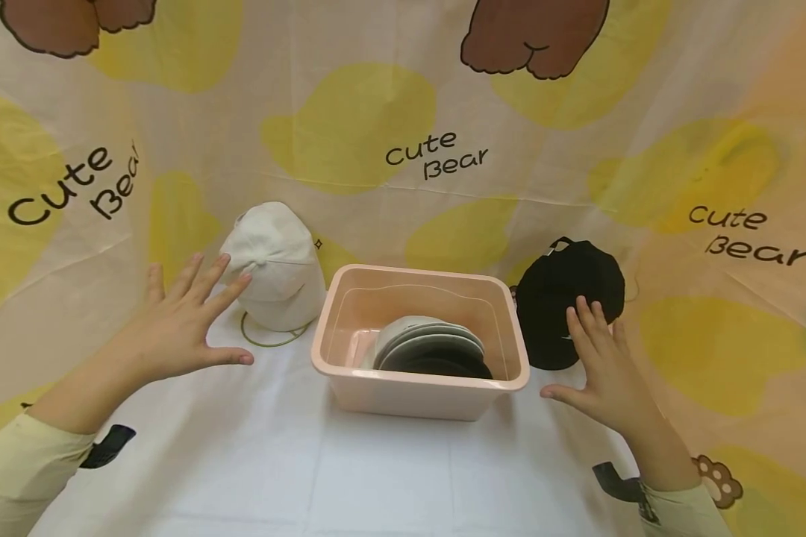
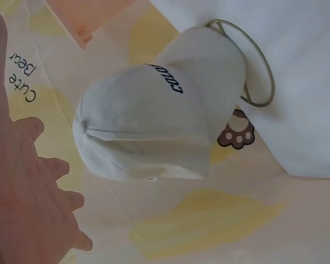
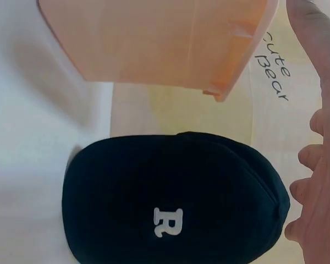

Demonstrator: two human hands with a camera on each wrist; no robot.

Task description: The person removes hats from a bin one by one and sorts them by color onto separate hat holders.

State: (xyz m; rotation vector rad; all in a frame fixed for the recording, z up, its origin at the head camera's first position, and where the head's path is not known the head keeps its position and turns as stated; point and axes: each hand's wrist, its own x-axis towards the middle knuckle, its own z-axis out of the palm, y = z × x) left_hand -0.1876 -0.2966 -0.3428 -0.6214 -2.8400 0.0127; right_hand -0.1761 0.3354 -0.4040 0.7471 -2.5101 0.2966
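Note:
My left hand (image 1: 181, 321) is spread in the air, holding nothing, its fingertips overlapping a white cap (image 1: 275, 261) in the head view. That cap sits on a stand with a gold wire ring (image 2: 268, 82); dark lettering shows on its front in the left wrist view. On the other side, my right hand (image 1: 601, 373) is also spread and holds nothing. Its fingers overlap a black cap (image 1: 544, 298), which bears a white letter R (image 3: 168, 221) in the right wrist view. Between the caps stands a pink plastic bin (image 1: 416, 395) with several nested caps (image 1: 436, 335), pale and dark, inside.
A white cloth (image 1: 389, 477) covers the table. Behind it hangs a printed curtain (image 1: 349, 127) with yellow patches, bear feet and "Cute Bear" lettering. Dark straps (image 1: 110, 446) show near both sleeves.

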